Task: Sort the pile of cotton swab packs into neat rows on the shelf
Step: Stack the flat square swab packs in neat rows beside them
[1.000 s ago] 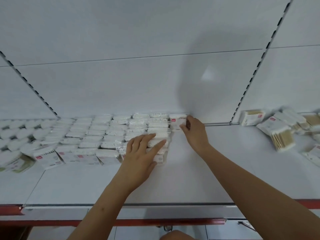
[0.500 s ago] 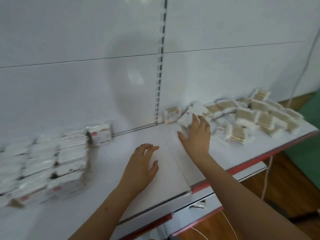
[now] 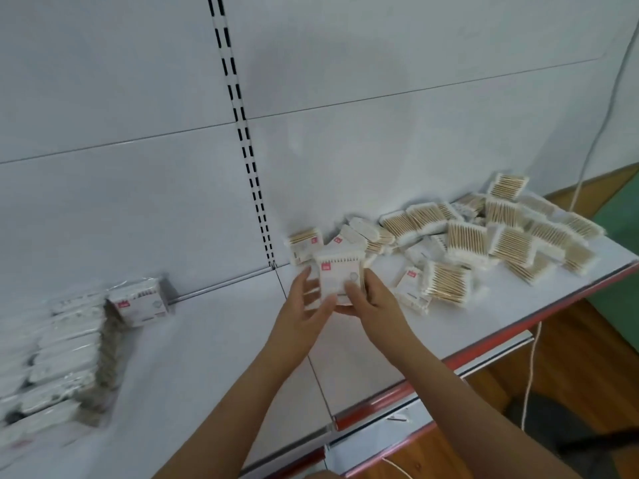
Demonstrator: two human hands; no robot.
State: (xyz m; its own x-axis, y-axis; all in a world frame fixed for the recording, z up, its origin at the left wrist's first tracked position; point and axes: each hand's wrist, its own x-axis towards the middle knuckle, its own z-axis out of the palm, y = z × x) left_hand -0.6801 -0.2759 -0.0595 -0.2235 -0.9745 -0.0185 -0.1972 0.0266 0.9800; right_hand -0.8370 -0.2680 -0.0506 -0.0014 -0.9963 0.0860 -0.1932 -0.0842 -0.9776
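Observation:
A white cotton swab pack [image 3: 337, 273] with a red label is held up above the shelf [image 3: 214, 344] at mid-frame. My right hand [image 3: 371, 302] grips its right side with the thumb over the front. My left hand [image 3: 304, 305] cups its left side with fingers spread. A loose pile of swab packs [image 3: 484, 236] lies to the right along the back wall. Neat rows of packs [image 3: 58, 354] fill the shelf's left part, and one pack [image 3: 138, 304] stands at the rows' back right end.
A slotted upright [image 3: 249, 160] divides the white back panel. The shelf's red front edge [image 3: 449, 364] runs diagonally at the right. A white cable [image 3: 529, 371] hangs past it over the wooden floor. Bare shelf lies between the rows and the pile.
My view has swung right from the rows to the pile. Both hands left the rows and moved right, and now hold one pack lifted from the pile's left end.

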